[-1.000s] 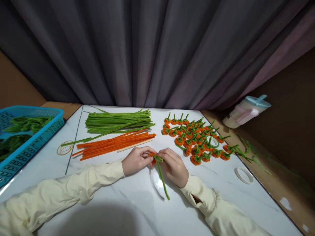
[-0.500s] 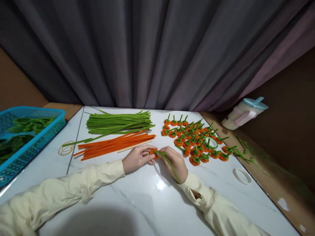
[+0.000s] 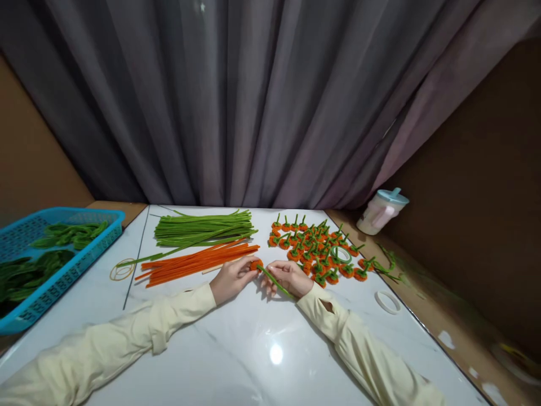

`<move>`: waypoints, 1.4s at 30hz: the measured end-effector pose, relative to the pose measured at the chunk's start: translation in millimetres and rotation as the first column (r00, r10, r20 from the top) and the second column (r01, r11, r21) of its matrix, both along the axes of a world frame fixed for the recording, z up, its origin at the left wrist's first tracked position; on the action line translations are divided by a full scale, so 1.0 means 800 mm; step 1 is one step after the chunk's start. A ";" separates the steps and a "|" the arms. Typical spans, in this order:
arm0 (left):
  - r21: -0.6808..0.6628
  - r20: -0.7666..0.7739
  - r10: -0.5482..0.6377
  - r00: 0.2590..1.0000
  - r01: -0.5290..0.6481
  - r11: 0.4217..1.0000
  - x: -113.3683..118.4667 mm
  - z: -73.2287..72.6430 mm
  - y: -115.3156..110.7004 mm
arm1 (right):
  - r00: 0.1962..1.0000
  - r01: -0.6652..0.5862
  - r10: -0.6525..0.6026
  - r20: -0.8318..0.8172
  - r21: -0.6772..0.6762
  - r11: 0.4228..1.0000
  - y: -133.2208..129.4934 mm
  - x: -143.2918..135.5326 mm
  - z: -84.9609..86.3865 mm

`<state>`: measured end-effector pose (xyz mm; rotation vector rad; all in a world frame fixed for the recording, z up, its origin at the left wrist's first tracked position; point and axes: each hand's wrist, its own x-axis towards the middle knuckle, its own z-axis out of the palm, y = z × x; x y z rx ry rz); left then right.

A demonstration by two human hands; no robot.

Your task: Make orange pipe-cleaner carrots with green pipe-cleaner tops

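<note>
My left hand (image 3: 231, 278) is closed, thumb and fingers pinching a small orange pipe-cleaner pumpkin (image 3: 256, 264). From its middle a long green pipe cleaner (image 3: 275, 282) slants down to the right, across the front of my right hand (image 3: 291, 276). The right thumb and forefinger are closed at that green length near the pumpkin, and the other fingers curl below. Just right of my hands lie many similar orange pumpkins (image 3: 296, 255) with short green stems. Behind my left hand are a bundle of orange pipe cleaners (image 3: 186, 268) and a bundle of green pipe cleaners (image 3: 203, 228).
A blue basket (image 3: 114, 225) holding green leaf pieces (image 3: 76, 234) stands at left. Elastic bands (image 3: 122, 270) lie beside it. One tape roll (image 3: 340, 255) rests among the pumpkins, another white roll (image 3: 387, 302) near the right edge. A lidded cup (image 3: 380, 211) stands at back right.
My right hand has turned, showing more of its fingers, and the green pipe cleaner now runs straighter. The left hand keeps its pinch on the pumpkin. The whole view has shifted slightly.
</note>
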<state>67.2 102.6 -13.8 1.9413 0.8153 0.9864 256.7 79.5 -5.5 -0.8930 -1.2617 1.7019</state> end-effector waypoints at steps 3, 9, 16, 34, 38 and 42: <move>0.137 -0.021 0.014 1.000 -0.011 0.991 -0.002 0.003 -0.005 | 0.995 -0.086 0.084 -0.057 -0.039 0.996 -0.004 0.000 0.004; 0.252 -0.052 0.033 0.998 -0.018 0.968 -0.003 0.006 -0.008 | 0.986 -0.096 0.084 -0.143 -0.080 0.992 0.000 0.001 0.003; 0.545 -0.093 0.087 0.992 -0.022 0.838 -0.007 0.001 -0.010 | 0.978 -0.131 0.115 -0.173 -0.083 0.988 -0.002 0.004 0.003; 0.716 -0.209 0.150 0.966 0.047 0.697 -0.011 0.002 -0.012 | 1.000 0.005 -0.006 0.006 0.071 0.997 -0.025 -0.021 0.009; 0.737 -0.220 0.153 0.963 0.062 0.673 -0.010 0.003 -0.014 | 0.994 0.101 -0.106 0.040 0.102 0.990 -0.031 -0.033 0.009; 0.718 -0.214 0.120 0.969 0.074 0.692 -0.009 0.003 -0.016 | 0.986 0.157 -0.162 0.037 0.112 0.981 -0.032 -0.035 0.013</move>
